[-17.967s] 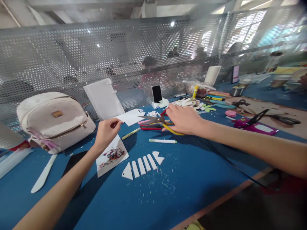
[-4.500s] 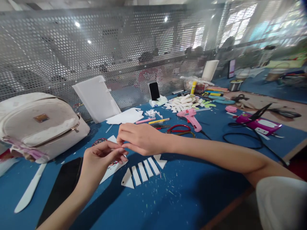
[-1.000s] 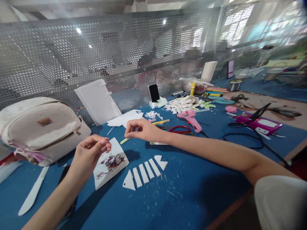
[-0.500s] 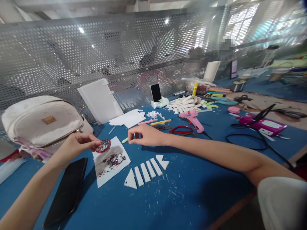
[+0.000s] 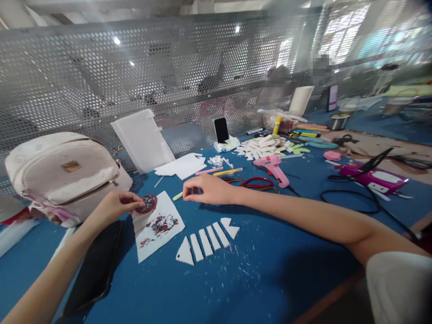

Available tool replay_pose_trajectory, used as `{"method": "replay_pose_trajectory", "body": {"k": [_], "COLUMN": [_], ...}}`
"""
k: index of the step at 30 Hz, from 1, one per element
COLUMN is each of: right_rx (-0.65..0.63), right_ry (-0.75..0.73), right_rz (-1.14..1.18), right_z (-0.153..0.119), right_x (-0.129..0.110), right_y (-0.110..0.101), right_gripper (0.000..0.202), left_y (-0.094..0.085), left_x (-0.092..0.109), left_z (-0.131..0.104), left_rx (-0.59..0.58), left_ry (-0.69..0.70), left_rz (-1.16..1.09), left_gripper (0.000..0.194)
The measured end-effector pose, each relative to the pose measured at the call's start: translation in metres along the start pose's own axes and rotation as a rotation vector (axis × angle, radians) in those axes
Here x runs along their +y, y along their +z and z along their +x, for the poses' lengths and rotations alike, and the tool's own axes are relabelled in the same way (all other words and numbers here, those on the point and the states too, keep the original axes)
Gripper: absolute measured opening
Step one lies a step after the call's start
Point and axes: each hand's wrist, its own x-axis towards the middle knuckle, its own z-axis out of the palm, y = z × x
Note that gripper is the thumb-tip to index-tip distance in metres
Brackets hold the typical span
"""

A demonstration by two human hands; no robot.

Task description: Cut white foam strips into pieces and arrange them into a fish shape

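My left hand (image 5: pixel 123 203) pinches the left rim of a small round red-edged dish (image 5: pixel 147 204) filled with shiny dark bits. The dish is over the top of a white paper sheet (image 5: pixel 145 252), where a loose pile of multicoloured sequin-like bits (image 5: pixel 162 225) lies. My right hand (image 5: pixel 202 189) hovers right of the paper, fingers curled in a pinch; whatever is between the fingertips, if anything, is hidden. Beside those fingers shows a pale yellow-green stick (image 5: pixel 177 196). In front lie white foam pieces laid out like a fish skeleton: a head (image 5: pixel 185 253), several strips (image 5: pixel 205 243) and a tail (image 5: pixel 231 228).
A black phone (image 5: pixel 97 265) lies under my left forearm, beside a cream backpack (image 5: pixel 67 175). Beyond my right arm are a pink glue gun (image 5: pixel 274 168), red-handled pliers (image 5: pixel 258 182), markers (image 5: pixel 227 171) and a foam-piece heap (image 5: pixel 259 146). A cable (image 5: pixel 351 198) curls at right.
My left hand has shifted slightly and its fingers now sit closer on the dish's rim. My right hand keeps its curled pose; the view has shifted a little.
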Motion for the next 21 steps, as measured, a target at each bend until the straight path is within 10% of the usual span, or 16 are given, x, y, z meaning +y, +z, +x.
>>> {"method": "replay_pose_trajectory", "body": {"k": [16,21], "right_rx": [0.391,0.423], "right_ry": [0.084,0.078], "right_rz": [0.087,0.117], "right_z": [0.005,0.005], "right_x": [0.017,0.016], "right_y": [-0.063,-0.072], "right_gripper": [0.026,0.019], "left_y": [-0.009,0.015], "left_x": [0.028,0.055], "left_z": [-0.018,-0.012], "left_rx": [0.347,0.334], "left_ry": [0.369,0.509], "left_rz": [0.463,0.641], "left_gripper": [0.044,0.034]}}
